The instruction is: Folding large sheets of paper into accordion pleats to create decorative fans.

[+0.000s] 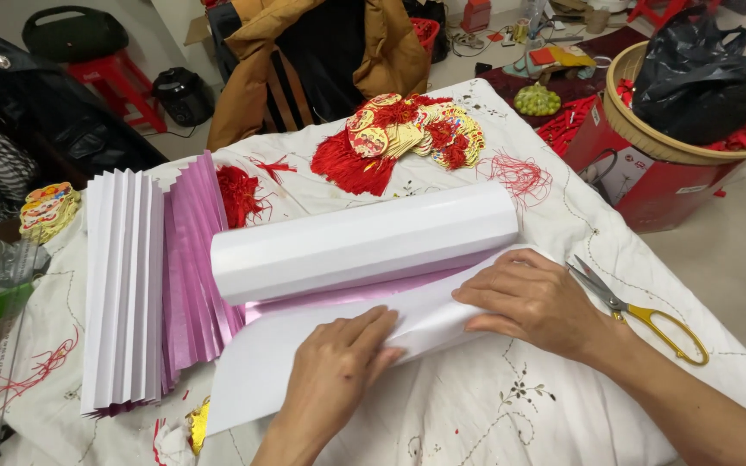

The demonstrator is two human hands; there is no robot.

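On a table [494,406] draped in a white embroidered cloth, paper craft work is spread out, with a tiled floor around it. Behind the table a brown coat [321,60] hangs over a chair, two red stools [122,78] stand on the floor, and at the right a woven basket [649,129] holding a black bag [705,73] sits on a red box [649,185].

Two pleated stacks lie at the left: one white [122,289], one pink [192,267]. One pair of gold-handled scissors [640,312] lies just right of the right wrist. A heap of red tassels with round gold ornaments [403,134] lies at the far edge, with loose red threads [519,177] beside it.

One large sheet [261,371], white outside and pink inside, lies mid-table, its far end curled into a roll [364,246]. The left hand [338,367] lies palm down on the sheet's near fold, fingers together and stretched forward, pressing flat. The right hand [532,298] rests palm down at the fold's right end, fingers slightly spread and bent, tips pressing the edge. Neither hand clamps anything; both push the paper against the table.
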